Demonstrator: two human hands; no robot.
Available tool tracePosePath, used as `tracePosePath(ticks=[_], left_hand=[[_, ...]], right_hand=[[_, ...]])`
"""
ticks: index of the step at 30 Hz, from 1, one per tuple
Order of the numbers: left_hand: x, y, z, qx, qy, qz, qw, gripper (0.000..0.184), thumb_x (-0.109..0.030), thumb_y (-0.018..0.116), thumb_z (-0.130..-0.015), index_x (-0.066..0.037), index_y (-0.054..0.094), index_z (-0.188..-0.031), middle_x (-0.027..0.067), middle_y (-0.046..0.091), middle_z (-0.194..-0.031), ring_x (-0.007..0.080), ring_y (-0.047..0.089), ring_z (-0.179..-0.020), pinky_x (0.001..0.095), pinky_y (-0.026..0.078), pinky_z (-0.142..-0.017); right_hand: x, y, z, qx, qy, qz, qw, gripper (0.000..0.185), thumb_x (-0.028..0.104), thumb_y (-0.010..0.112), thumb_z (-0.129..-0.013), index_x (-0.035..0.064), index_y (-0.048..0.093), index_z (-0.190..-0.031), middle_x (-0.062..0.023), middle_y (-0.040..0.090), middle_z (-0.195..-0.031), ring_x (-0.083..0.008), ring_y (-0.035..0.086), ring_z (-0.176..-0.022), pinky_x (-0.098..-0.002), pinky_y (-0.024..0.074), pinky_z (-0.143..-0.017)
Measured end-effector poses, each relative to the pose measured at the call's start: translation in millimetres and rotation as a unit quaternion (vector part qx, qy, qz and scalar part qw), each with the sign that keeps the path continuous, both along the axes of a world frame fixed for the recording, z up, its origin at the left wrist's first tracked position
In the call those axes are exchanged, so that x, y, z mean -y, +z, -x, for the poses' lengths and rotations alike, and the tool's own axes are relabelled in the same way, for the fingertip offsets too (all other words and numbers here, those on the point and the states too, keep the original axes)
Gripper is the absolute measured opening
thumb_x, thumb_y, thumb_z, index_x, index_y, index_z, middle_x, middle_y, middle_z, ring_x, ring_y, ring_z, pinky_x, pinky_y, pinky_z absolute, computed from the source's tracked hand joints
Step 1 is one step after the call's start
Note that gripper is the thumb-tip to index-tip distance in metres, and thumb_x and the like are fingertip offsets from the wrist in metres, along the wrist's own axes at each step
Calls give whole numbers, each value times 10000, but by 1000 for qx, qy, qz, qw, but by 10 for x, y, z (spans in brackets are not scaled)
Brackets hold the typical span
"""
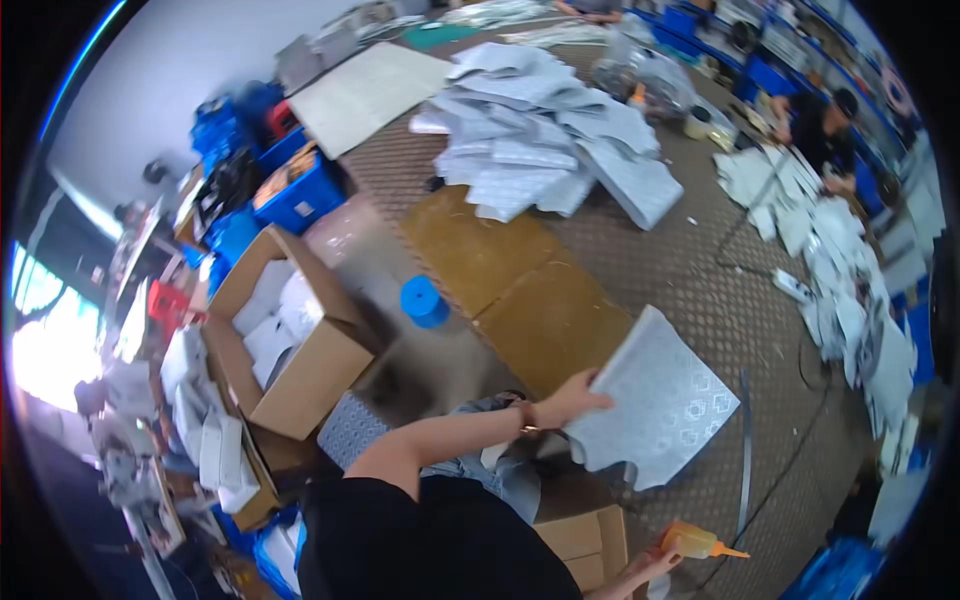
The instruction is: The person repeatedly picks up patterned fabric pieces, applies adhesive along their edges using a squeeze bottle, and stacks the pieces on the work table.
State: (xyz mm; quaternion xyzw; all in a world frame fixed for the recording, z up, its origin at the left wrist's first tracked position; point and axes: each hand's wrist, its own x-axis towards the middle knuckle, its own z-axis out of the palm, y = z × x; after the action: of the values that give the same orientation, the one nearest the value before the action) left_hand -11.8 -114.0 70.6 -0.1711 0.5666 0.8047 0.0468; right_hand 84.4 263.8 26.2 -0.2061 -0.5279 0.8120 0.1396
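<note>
At the near side of the patterned table, the left hand pinches a grey sheet by its edge; the right hand grips a squeeze bottle (orange nozzle outward), where a careless squeeze could spatter the sheet.

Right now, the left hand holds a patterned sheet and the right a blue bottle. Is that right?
Not quite: the bottle in the right hand is orange, not blue, as the head view shows. The left hand does hold a patterned sheet.
</note>
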Motion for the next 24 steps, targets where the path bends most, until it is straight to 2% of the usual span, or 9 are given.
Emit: tracePosePath(ticks=[7,9,15,16,17,18,20,21,24], left_hand=[[2072,748,-1958,24,364,-86,927,455,-69,663,-750,16,525,-1176,103,620,-1033,224,611,-946,359,504,-829],[2539,593,-2493,16,422,-117,899,422,-59,644,-765,22,533,-1164,106,626,-1016,232,614,-943,360,508,-823],[3614,-272,-3429,-32,660,-247,709,279,-27,626,-772,-12,567,-1045,97,622,-980,242,597,-955,394,509,-861],[3721,-409,-3524,-21,656,-258,709,279,-27,626,-772,-12,567,-1045,97,622,-980,242,597,-955,394,509,-861],[3872,-535,-3653,-29,670,-266,692,274,-25,632,-767,-16,565,-1033,94,617,-984,246,594,-957,403,508,-866],[4083,-621,-3778,-42,685,-269,676,269,-24,637,-762,-21,563,-1020,90,612,-988,250,590,-959,412,506,-872],[4391,-702,-3902,-48,703,-272,655,265,-23,643,-757,-26,560,-1008,86,607,-993,254,587,-962,421,505,-877],[4528,-697,-3936,-26,709,-278,647,271,-24,646,-755,-28,557,-1011,89,601,-1005,257,583,-966,430,503,-879],[4684,-732,-4144,21,730,-293,617,285,-27,651,-751,-31,549,-1017,94,591,-1029,263,575,-975,447,498,-882]], right_hand=[[584,35,418,-45,49,-15,998,515,130,587,-903,-27,349,-1331,-215,431,-1307,-334,498,-1155,-397,472,-971],[914,35,315,-39,56,-4,998,515,128,588,-901,-27,351,-1331,-214,432,-1304,-333,499,-1151,-394,476,-968],[2224,-422,179,27,110,46,992,515,118,597,-893,-26,358,-1326,-212,437,-1290,-328,508,-1130,-379,493,-949],[2373,-575,144,-39,200,-198,959,481,145,578,-908,-38,371,-1302,-203,438,-1290,-332,501,-1143,-378,489,-963],[2468,-624,129,-100,276,-427,855,453,172,558,-923,-50,384,-1277,-194,439,-1289,-336,494,-1155,-377,485,-976],[2659,-546,129,-98,270,-434,854,453,172,558,-923,-50,384,-1277,-194,439,-1289,-336,494,-1155,-377,485,-976],[3460,-32,79,-15,248,-130,960,445,155,550,-922,-32,386,-1292,-188,437,-1288,-333,494,-1156,-379,485,-973],[3736,93,57,28,230,30,972,443,147,546,-922,-23,387,-1299,-184,436,-1287,-331,494,-1156,-380,486,-971],[4104,147,-38,82,255,67,961,475,79,570,-887,-3,378,-1314,-182,441,-1281,-323,506,-1133,-381,503,-941]])
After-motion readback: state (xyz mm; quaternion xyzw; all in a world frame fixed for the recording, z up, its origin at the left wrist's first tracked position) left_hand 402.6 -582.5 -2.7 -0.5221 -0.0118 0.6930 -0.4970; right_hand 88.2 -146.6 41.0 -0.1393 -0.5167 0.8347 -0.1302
